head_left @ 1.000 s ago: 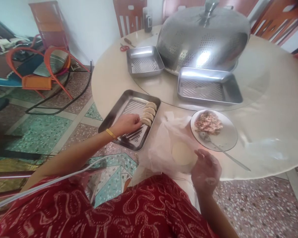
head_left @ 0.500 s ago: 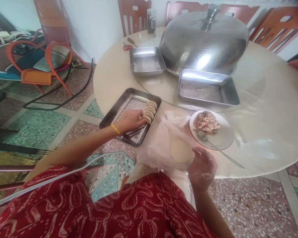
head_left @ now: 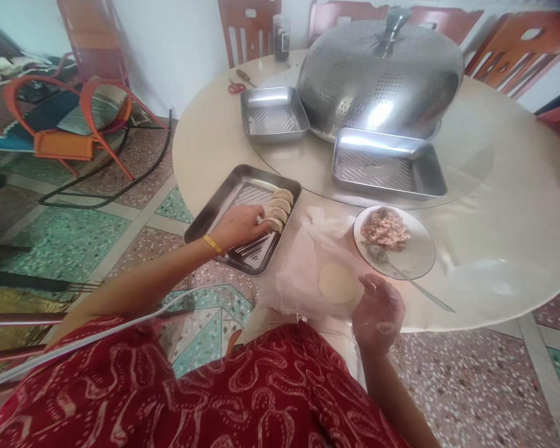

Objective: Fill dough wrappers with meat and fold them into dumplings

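Observation:
My left hand (head_left: 242, 225) reaches into a dark metal tray (head_left: 200, 229), its thumb and fingers closed on the nearest dumpling (head_left: 274, 225). Beyond it, several folded dumplings (head_left: 280, 204) form a short row along the tray's right side; the fingers partly cover the near end. Over the table's front edge, my right hand (head_left: 379, 314) hovers with loosely bent fingers and holds nothing. Just left of it lies a flat round dough wrapper (head_left: 336, 282) on a crumpled clear plastic bag (head_left: 295, 274). A white plate (head_left: 422, 252) carries minced filling (head_left: 385, 228) and a metal spoon (head_left: 420, 287).
Two steel trays, a smaller one (head_left: 275, 132) and a larger one (head_left: 387, 186), stand farther back. Behind them rises a large perforated metal dome cover (head_left: 378, 81). Red scissors (head_left: 236, 88) and a dark jar (head_left: 282, 38) are at the far edge. A white cable (head_left: 135, 326) crosses my left side.
The view has shifted slightly. My left hand stays at the near dumpling, and my right hand keeps its place beside the wrapper.

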Demonstrator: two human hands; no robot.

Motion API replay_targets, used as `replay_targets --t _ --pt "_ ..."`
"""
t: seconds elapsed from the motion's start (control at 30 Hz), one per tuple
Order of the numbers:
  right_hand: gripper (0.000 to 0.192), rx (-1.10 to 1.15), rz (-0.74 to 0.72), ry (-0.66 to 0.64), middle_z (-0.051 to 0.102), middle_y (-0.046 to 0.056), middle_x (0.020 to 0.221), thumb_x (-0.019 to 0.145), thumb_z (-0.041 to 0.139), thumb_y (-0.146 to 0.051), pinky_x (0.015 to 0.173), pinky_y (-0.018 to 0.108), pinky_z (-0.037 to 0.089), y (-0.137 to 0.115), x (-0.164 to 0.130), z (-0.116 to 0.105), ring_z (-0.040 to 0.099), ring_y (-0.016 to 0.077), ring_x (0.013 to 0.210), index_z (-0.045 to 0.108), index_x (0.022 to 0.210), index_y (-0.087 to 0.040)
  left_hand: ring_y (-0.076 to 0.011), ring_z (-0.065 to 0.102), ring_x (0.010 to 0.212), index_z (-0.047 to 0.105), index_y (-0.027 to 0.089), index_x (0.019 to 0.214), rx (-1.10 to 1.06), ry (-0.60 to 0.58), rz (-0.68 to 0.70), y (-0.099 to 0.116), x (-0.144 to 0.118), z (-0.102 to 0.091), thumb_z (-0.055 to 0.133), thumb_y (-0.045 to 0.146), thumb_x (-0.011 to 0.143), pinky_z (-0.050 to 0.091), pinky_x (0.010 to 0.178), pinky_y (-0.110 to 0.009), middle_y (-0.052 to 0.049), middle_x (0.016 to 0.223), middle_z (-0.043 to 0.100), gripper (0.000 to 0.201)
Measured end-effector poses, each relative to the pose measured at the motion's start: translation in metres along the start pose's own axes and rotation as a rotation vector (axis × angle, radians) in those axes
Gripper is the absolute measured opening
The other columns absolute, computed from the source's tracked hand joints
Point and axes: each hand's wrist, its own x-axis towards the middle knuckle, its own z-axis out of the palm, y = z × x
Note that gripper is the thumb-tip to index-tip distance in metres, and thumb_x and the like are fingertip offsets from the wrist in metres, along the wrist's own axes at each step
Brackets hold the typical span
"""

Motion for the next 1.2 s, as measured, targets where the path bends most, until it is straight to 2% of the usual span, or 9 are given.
replay_targets --t 0.33,0.5,0.53,0.6,0.7,0.77,0.9,1.0,1.2 --pt "0.045 -0.01 -0.045 -0.042 0.064 0.006 0.124 0.091 0.054 -0.05 0.094 0.046 0.052 0.003 0.001 -0.001 0.061 0.0235 0.117 0.06 0.131 -0.03 -0.0223 0.066 0.084 0.069 0.02 0.085 0.026 -0.064 0.02 -0.009 0.0 0.01 0.047 0.045 0.092 0.039 0.068 -0.031 -0.006 0.087 0.074 0.034" --pt "0.042 -0.159 -0.138 -0.066 0.062 0.009 0.124 0.094 0.051 -0.045 0.09 0.051 0.054 -0.017 0.001 -0.007 0.06 0.0265 0.117 0.058 0.133 -0.031 -0.0223 0.064 0.081 0.069 0.018 0.096 0.032 0.013 -0.011 -0.005 -0.02 -0.02 0.053 0.041 0.091 0.041 0.07 -0.031 -0.006 0.081 0.07 0.028" --pt "0.041 -0.213 -0.158 -0.074 0.062 0.009 0.123 0.094 0.051 -0.041 0.088 0.051 0.055 -0.023 -0.001 -0.009 0.061 0.0272 0.116 0.057 0.133 -0.03 -0.0217 0.063 0.084 0.067 0.018 0.098 0.022 0.064 0.002 0.002 -0.028 -0.027 0.05 0.039 0.093 0.042 0.073 -0.032 -0.006 0.084 0.07 0.028" --pt "0.039 -0.351 -0.172 -0.097 0.063 0.011 0.12 0.093 0.053 -0.031 0.086 0.051 0.055 -0.034 -0.006 -0.014 0.062 0.028 0.114 0.059 0.131 -0.028 -0.019 0.061 0.083 0.066 0.017 0.094 -0.12 0.21 0.169 0.027 -0.047 -0.034 0.046 0.033 0.096 0.044 0.076 -0.031 -0.006 0.087 0.069 0.026" --pt "0.034 -0.594 -0.133 -0.153 0.063 0.014 0.119 0.09 0.055 -0.02 0.087 0.052 0.055 -0.044 -0.017 -0.02 0.062 0.0284 0.112 0.062 0.123 -0.023 -0.0157 0.06 0.081 0.064 0.016 0.094 -0.25 0.199 0.49 0.082 -0.071 -0.025 0.04 0.024 0.1 0.044 0.073 -0.027 -0.006 0.088 0.066 0.027" --pt "0.03 -0.705 -0.128 -0.196 0.063 0.015 0.121 0.089 0.056 -0.019 0.088 0.053 0.055 -0.047 -0.024 -0.023 0.062 0.0284 0.113 0.063 0.118 -0.022 -0.0172 0.06 0.085 0.064 0.015 0.098 -0.215 0.143 0.61 0.118 -0.077 -0.009 0.042 0.024 0.1 0.044 0.074 -0.028 -0.007 0.093 0.066 0.023" --pt "0.026 -0.804 -0.17 -0.258 0.065 0.012 0.117 0.09 0.056 -0.018 0.088 0.05 0.055 -0.051 -0.033 -0.03 0.062 0.0264 0.112 0.064 0.113 -0.022 -0.024 0.06 0.094 0.064 0.016 0.101 -0.146 0.101 0.556 0.159 -0.071 0.021 0.054 0.036 0.095 0.043 0.079 -0.036 -0.009 0.1 0.065 0.023" --pt "0.024 -0.841 -0.192 -0.275 0.066 0.012 0.114 0.09 0.056 -0.017 0.087 0.047 0.056 -0.055 -0.038 -0.036 0.064 0.0249 0.109 0.065 0.112 -0.021 -0.0248 0.059 0.096 0.063 0.019 0.105 -0.163 0.127 0.487 0.165 -0.064 0.034 0.058 0.043 0.092 0.042 0.078 -0.037 -0.007 0.1 0.065 0.028" --pt "0.021 -0.877 -0.155 -0.286 0.065 0.012 0.113 0.092 0.055 -0.019 0.088 0.044 0.057 -0.053 -0.048 -0.041 0.064 0.0236 0.107 0.066 0.11 -0.021 -0.0249 0.058 0.099 0.062 0.02 0.109 -0.145 0.12 0.389 0.164 -0.066 0.045 0.061 0.036 0.089 0.04 0.081 -0.037 -0.008 0.107 0.061 0.025"
